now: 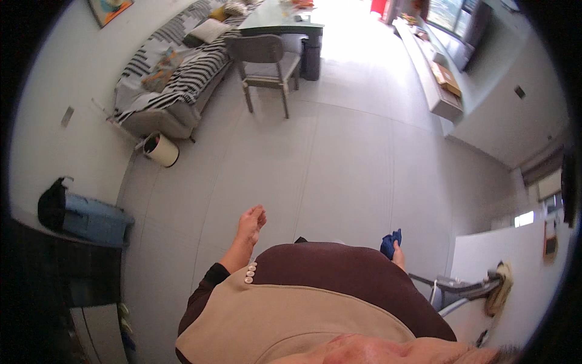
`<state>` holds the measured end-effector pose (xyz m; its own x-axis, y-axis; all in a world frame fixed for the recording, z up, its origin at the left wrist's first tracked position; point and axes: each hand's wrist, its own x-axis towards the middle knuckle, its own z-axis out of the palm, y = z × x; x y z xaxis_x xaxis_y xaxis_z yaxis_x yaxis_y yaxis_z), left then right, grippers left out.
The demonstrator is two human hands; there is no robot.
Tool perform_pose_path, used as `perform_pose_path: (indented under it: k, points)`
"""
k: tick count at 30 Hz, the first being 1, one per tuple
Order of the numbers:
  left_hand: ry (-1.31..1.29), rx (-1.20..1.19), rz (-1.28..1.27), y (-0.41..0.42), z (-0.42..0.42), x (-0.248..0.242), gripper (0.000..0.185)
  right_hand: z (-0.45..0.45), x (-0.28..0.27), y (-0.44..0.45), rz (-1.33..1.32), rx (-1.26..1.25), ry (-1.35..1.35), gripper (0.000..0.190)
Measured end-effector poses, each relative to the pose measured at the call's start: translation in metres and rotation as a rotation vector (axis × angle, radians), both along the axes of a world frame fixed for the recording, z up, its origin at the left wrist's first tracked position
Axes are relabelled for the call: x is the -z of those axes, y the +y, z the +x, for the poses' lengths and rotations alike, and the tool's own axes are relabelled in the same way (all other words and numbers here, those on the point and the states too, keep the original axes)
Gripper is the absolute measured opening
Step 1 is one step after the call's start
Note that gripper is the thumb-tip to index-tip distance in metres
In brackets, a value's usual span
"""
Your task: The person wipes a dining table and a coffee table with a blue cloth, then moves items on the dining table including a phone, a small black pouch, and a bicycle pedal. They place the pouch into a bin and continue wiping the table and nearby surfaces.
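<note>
My right hand (398, 257) grips a bunched dark blue cloth (389, 245) at my right side, low beside the brown and beige top I wear. Most of that hand is hidden behind my body. On the other side, my left hand (253, 223) hangs over the grey tiled floor (336, 182) with its fingers curled together. Nothing shows in it, and it touches nothing. A dark shoe tip (301, 240) peeks out past my belly.
Ahead stand a grey chair (268, 50), a glass-topped table (273, 20) and a sofa (173, 86) under a striped cover. Left are a cream bin (163, 150) and a blue-grey container (95, 220). A wall-mounted cabinet (448, 107) runs along the right; grey furniture (468, 286) stands near my right side.
</note>
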<state>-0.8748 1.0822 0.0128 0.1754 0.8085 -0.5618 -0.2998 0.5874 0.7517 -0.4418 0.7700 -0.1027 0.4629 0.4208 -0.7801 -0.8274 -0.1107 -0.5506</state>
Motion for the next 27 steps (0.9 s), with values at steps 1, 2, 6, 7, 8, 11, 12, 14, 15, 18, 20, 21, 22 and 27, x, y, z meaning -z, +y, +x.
perform_pose_path:
  k: [1, 2, 6, 7, 8, 11, 12, 14, 15, 18, 20, 21, 22, 27]
  points:
    - [-0.002, -0.001, 0.008, 0.012, 0.003, -0.005, 0.016, 0.012, 0.002, 0.03, -0.003, -0.024, -0.014, 0.039]
    - [-0.023, 0.002, 0.018, 0.024, 0.001, -0.011, 0.016, 0.017, 0.003, 0.06, 0.021, -0.05, -0.029, 0.038]
    - [-0.039, -0.032, 0.051, 0.075, 0.004, -0.014, 0.015, 0.049, 0.022, 0.174, 0.022, -0.154, 0.011, 0.036]
    - [-0.045, -0.053, 0.07, 0.09, -0.001, -0.014, 0.015, 0.053, 0.024, 0.206, -0.008, -0.169, 0.009, 0.035]
    - [-0.021, -0.105, 0.063, 0.105, -0.008, -0.014, 0.015, 0.054, 0.024, 0.237, 0.018, -0.205, 0.028, 0.035]
    - [0.003, -0.29, 0.063, 0.144, -0.032, -0.001, 0.016, 0.052, 0.025, 0.344, 0.014, -0.258, 0.038, 0.036]
    - [0.014, -0.382, 0.058, 0.153, -0.046, -0.001, 0.016, 0.048, 0.019, 0.379, 0.029, -0.327, 0.066, 0.036]
    - [-0.015, -0.55, 0.044, 0.163, -0.075, 0.0, 0.015, 0.033, 0.008, 0.452, 0.088, -0.331, 0.065, 0.035]
    - [-0.044, -0.636, 0.029, 0.171, -0.084, 0.004, 0.014, 0.027, 0.005, 0.495, 0.1, -0.327, 0.051, 0.035]
    - [-0.007, -0.794, -0.004, 0.178, -0.112, 0.006, 0.013, -0.013, -0.013, 0.604, 0.154, -0.445, 0.093, 0.031]
    - [-0.04, -0.901, -0.011, 0.183, -0.125, 0.008, 0.013, -0.046, -0.021, 0.673, 0.142, -0.563, 0.045, 0.03]
    - [-0.045, -0.965, -0.017, 0.182, -0.131, 0.009, 0.013, -0.064, -0.024, 0.704, 0.123, -0.624, 0.052, 0.029]
    - [-0.06, -0.996, -0.034, 0.183, -0.136, 0.01, 0.013, -0.082, -0.026, 0.733, 0.139, -0.7, 0.076, 0.029]
    - [-0.064, -1.142, -0.126, 0.225, -0.195, 0.025, 0.013, -0.201, -0.027, 0.843, 0.251, -0.89, 0.195, 0.036]
